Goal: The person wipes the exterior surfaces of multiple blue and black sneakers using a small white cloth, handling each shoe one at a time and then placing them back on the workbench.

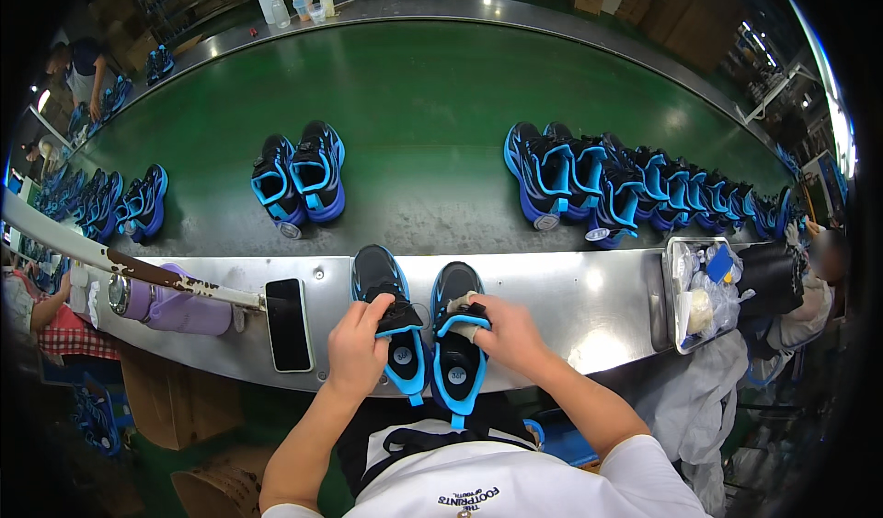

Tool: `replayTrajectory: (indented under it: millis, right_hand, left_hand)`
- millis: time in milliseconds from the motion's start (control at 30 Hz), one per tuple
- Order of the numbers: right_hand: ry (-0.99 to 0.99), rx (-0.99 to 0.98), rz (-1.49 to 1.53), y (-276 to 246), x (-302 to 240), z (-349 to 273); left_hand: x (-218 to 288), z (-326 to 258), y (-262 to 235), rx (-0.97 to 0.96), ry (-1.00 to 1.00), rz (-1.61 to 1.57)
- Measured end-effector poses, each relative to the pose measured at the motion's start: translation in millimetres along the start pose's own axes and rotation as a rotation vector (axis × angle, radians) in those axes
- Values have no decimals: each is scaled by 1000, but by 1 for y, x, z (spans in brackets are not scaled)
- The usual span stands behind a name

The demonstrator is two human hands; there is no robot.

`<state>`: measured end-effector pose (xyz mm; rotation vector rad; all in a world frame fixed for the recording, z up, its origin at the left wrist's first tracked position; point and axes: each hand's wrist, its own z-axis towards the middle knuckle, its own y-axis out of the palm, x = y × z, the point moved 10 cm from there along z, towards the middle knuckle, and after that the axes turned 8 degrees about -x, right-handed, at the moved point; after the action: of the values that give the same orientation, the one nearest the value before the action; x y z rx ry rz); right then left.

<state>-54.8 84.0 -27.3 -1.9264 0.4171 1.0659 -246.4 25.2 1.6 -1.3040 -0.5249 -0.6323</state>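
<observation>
— Where are the shoes placed, and how much room is left around them?

— A pair of black-and-blue shoes is set side by side on the steel bench (pixel 570 302), the heels overhanging its near edge. The left shoe (pixel 391 320) is gripped at the tongue by the left hand (pixel 357 345), whose fingers are clamped on it. The right shoe (pixel 457 339) is touched by the right hand (pixel 501 332), whose fingers are closed on a pale cloth (pixel 464 305) pressed to the tongue. A black phone (pixel 288 323) is seen just to the left, a metal tray (pixel 670 308) well to the right; bare steel is left between.

— Which way are they pointed?

— The long axes are laid across the bench, toes toward the green belt (pixel 432 95), heels toward the person. On the belt another pair (pixel 301 179) and a crowded row of shoes (pixel 635 191) are stood.
</observation>
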Motion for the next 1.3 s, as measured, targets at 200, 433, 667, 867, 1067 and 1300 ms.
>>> replayTrajectory:
  millis: [200, 433, 667, 867, 1067, 1300]
  right_hand:
    - [-242, -30, -311, 29, -62, -9]
    - [-225, 53, -229, 34, -47, -23]
    - [-302, 187, -396, 46, -56, -29]
    - [-202, 187, -455, 52, -64, -33]
    - [-277, 239, -528, 51, -60, -36]
    - [-289, 256, -443, 44, -72, -52]
  left_hand:
    - [-6, 2, 0, -64, -43, 41]
    - [-25, 0, -3, -75, 21, -144]
    - [-30, -21, -3, -171, 100, -86]
    - [7, -21, 15, -126, 148, 324]
    - [26, -15, 33, -107, 93, 492]
    - [30, -38, 15, 10, 1, 342]
